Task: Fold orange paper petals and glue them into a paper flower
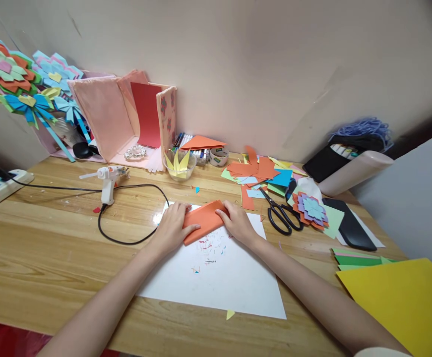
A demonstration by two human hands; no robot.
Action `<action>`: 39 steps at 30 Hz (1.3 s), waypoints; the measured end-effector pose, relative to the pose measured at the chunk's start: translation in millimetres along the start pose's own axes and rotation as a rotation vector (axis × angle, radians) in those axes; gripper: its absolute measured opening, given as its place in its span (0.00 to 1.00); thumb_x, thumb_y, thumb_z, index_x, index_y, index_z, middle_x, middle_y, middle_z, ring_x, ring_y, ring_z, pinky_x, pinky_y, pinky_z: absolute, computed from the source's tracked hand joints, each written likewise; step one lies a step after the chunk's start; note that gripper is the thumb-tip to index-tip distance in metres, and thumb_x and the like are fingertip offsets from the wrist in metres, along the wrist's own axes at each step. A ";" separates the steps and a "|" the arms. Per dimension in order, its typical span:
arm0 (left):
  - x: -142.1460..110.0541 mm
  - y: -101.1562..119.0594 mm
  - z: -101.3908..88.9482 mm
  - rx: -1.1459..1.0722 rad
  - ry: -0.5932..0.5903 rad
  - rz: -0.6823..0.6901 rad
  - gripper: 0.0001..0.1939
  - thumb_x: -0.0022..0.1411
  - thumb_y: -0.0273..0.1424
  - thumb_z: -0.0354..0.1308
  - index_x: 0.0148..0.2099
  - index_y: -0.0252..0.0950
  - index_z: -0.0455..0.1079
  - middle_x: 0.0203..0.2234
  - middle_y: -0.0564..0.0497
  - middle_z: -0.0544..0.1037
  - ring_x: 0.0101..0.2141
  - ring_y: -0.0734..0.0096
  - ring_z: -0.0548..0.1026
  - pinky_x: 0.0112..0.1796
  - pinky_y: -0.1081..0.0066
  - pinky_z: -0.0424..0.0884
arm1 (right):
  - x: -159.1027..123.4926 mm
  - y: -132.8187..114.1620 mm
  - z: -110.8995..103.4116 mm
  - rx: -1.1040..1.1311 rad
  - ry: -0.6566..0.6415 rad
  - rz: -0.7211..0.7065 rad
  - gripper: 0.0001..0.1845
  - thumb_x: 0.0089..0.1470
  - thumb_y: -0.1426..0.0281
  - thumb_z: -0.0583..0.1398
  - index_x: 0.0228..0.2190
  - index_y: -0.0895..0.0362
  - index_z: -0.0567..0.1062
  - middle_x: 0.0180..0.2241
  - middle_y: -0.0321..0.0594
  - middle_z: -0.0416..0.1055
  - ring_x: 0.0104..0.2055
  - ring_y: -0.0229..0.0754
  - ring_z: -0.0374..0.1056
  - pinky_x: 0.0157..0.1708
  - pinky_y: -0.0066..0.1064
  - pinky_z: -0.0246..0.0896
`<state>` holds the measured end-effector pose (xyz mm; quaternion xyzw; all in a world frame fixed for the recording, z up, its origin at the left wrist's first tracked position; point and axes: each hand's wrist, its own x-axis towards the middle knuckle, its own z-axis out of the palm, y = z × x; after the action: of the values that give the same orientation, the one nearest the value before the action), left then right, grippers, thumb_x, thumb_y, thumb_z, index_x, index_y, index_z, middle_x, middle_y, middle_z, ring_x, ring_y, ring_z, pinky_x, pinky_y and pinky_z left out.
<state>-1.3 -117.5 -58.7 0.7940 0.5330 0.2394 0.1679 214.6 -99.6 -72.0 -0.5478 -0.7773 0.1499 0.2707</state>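
Head view: left fingers (182, 208) and right fingers (231, 210), half-curled, hold orange paper (205, 221) (folded) at its ends.

A: Readable text, brands, numbers or signs in the head view?
B: None legible.
A: Green marking on the tape roll (219, 157)?
B: Too small to read at this size.
A: Coloured marks (206, 244) on the white sheet (245, 282)?
B: Scattered smears and specks; not resolvable into letters or numerals.
A: Orange patch on the glue gun (107, 187)?
B: Likewise too small to read.
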 end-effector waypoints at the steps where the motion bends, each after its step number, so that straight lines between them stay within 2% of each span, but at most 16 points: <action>1: -0.1 0.1 0.0 -0.009 -0.013 -0.007 0.20 0.54 0.40 0.57 0.46 0.36 0.62 0.39 0.45 0.69 0.40 0.59 0.67 0.40 0.62 0.63 | 0.0 -0.1 0.0 -0.001 0.001 -0.003 0.09 0.58 0.67 0.50 0.26 0.55 0.61 0.26 0.39 0.66 0.29 0.43 0.61 0.28 0.31 0.50; 5: -2.0 4.3 -3.2 -0.074 -0.076 -0.060 0.15 0.53 0.40 0.57 0.41 0.37 0.65 0.36 0.48 0.71 0.37 0.62 0.68 0.37 0.66 0.63 | -0.4 -2.2 -1.7 0.016 -0.006 -0.014 0.09 0.58 0.67 0.50 0.26 0.55 0.61 0.26 0.39 0.66 0.30 0.43 0.61 0.29 0.31 0.52; 9: -4.9 13.8 -8.6 -0.151 -0.147 -0.160 0.12 0.55 0.41 0.53 0.30 0.37 0.63 0.25 0.52 0.70 0.28 0.67 0.66 0.28 0.70 0.58 | -1.6 -5.8 -3.8 0.130 0.003 -0.018 0.10 0.57 0.65 0.51 0.26 0.56 0.63 0.27 0.39 0.66 0.30 0.42 0.62 0.31 0.32 0.55; 12: -5.7 20.8 -9.5 -0.280 -0.101 -0.257 0.14 0.57 0.42 0.49 0.26 0.37 0.61 0.21 0.55 0.67 0.24 0.70 0.64 0.25 0.71 0.55 | -1.8 -9.3 -2.1 0.361 0.177 0.086 0.10 0.54 0.62 0.55 0.34 0.56 0.66 0.36 0.42 0.67 0.37 0.43 0.63 0.38 0.35 0.59; 14: -6.4 25.3 -7.3 -0.425 -0.008 -0.316 0.15 0.57 0.43 0.49 0.28 0.36 0.62 0.23 0.54 0.68 0.26 0.70 0.65 0.27 0.72 0.57 | -1.7 -13.5 0.1 0.594 0.266 0.216 0.19 0.50 0.59 0.58 0.41 0.56 0.64 0.43 0.45 0.65 0.42 0.43 0.64 0.41 0.35 0.60; 16: -8.2 30.1 -3.1 -0.590 0.068 -0.359 0.15 0.57 0.43 0.50 0.32 0.36 0.64 0.26 0.53 0.70 0.28 0.69 0.67 0.29 0.72 0.60 | -2.4 -19.5 2.0 0.837 0.175 0.309 0.25 0.47 0.57 0.60 0.44 0.56 0.62 0.45 0.46 0.65 0.43 0.43 0.65 0.39 0.35 0.62; 19: -12.4 37.0 4.4 -0.778 0.067 -0.384 0.15 0.57 0.43 0.52 0.33 0.34 0.64 0.28 0.51 0.72 0.30 0.69 0.69 0.30 0.72 0.63 | -5.2 -29.5 2.9 1.023 -0.074 0.331 0.21 0.49 0.56 0.58 0.40 0.59 0.67 0.40 0.46 0.70 0.39 0.44 0.66 0.36 0.33 0.62; 23: -15.3 43.0 8.4 -0.959 -0.121 -0.309 0.16 0.56 0.39 0.55 0.41 0.33 0.67 0.37 0.45 0.74 0.37 0.64 0.72 0.37 0.69 0.66 | -9.1 -35.4 1.2 0.985 -0.103 0.316 0.17 0.50 0.58 0.58 0.32 0.60 0.71 0.34 0.42 0.71 0.35 0.42 0.65 0.34 0.32 0.60; 25: -14.0 43.9 6.7 -1.002 -0.140 -0.298 0.17 0.56 0.39 0.55 0.45 0.33 0.67 0.42 0.43 0.73 0.40 0.63 0.72 0.40 0.68 0.66 | -10.0 -35.3 -0.3 1.004 -0.172 0.288 0.16 0.50 0.58 0.58 0.33 0.60 0.71 0.33 0.42 0.70 0.35 0.41 0.65 0.34 0.31 0.59; 28: -10.2 42.7 3.2 -0.980 -0.015 -0.351 0.18 0.58 0.40 0.52 0.45 0.33 0.67 0.42 0.43 0.74 0.41 0.63 0.71 0.39 0.69 0.66 | -11.4 -36.5 -2.5 1.045 -0.330 0.239 0.17 0.50 0.58 0.58 0.34 0.59 0.72 0.35 0.42 0.70 0.35 0.41 0.65 0.33 0.30 0.59; 30: -8.2 40.9 2.7 -0.945 0.065 -0.373 0.17 0.59 0.41 0.51 0.43 0.33 0.68 0.39 0.45 0.75 0.40 0.64 0.71 0.39 0.70 0.66 | -12.7 -39.4 -3.2 1.050 -0.382 0.221 0.17 0.51 0.58 0.58 0.36 0.59 0.71 0.36 0.42 0.69 0.35 0.41 0.64 0.33 0.30 0.59; 35: -8.7 39.5 10.6 -0.953 0.144 -0.366 0.17 0.60 0.41 0.49 0.41 0.33 0.68 0.38 0.46 0.75 0.38 0.65 0.70 0.39 0.70 0.65 | -17.2 -48.0 -1.6 0.972 -0.322 0.230 0.17 0.55 0.58 0.53 0.35 0.58 0.71 0.36 0.41 0.69 0.36 0.41 0.63 0.35 0.31 0.58; 39: -11.1 43.8 17.3 -0.938 0.199 -0.381 0.17 0.61 0.41 0.48 0.42 0.33 0.67 0.38 0.46 0.75 0.38 0.66 0.70 0.39 0.69 0.65 | -21.0 -51.9 3.1 0.865 -0.237 0.249 0.17 0.57 0.58 0.51 0.31 0.58 0.69 0.31 0.38 0.67 0.33 0.39 0.61 0.33 0.30 0.56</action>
<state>38.3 -144.4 -52.4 0.4954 0.5168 0.4924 0.4950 178.2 -137.4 -52.4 -0.4528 -0.5974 0.5532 0.3634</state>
